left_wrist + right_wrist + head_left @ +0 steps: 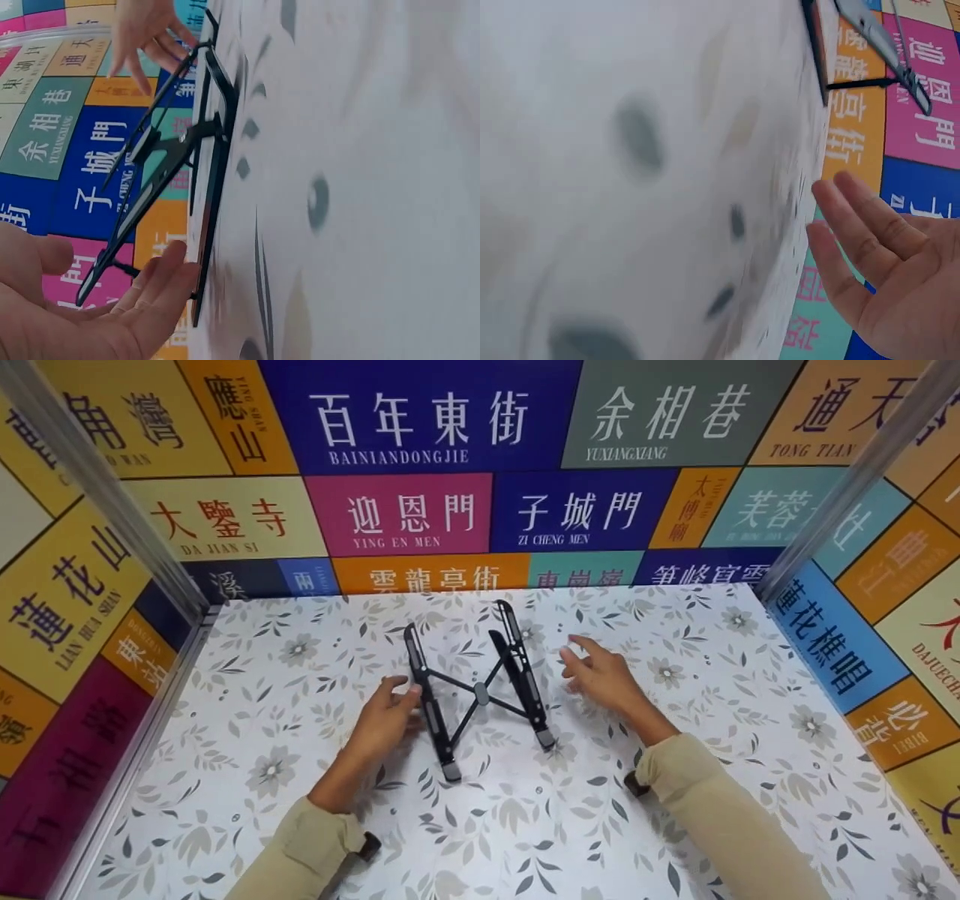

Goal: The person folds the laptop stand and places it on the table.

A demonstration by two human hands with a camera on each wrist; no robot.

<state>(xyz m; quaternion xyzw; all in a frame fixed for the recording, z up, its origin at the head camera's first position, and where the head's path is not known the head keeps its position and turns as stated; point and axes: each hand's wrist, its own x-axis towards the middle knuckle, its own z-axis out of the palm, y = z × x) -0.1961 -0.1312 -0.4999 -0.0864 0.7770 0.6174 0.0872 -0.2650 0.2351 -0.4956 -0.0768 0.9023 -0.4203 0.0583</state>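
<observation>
A black folding laptop stand [482, 694] stands unfolded on the table, its two side rails joined by an X-shaped brace with a grey hub. My left hand [381, 721] is beside the left rail, fingers loosely bent. In the left wrist view, this hand [112, 322] has its fingers spread close to the stand's rail [142, 202]; whether they touch it, I cannot tell. To the right of the stand, my right hand [602, 675] hovers apart from it with relaxed fingers. The right wrist view shows that hand [889, 274] holding nothing.
A white tabletop [600, 825] with a grey leaf and flower print lies under everything. Colourful panels with Chinese lettering [420, 427] rise at the back and both sides, with metal posts [847, 472] at the corners.
</observation>
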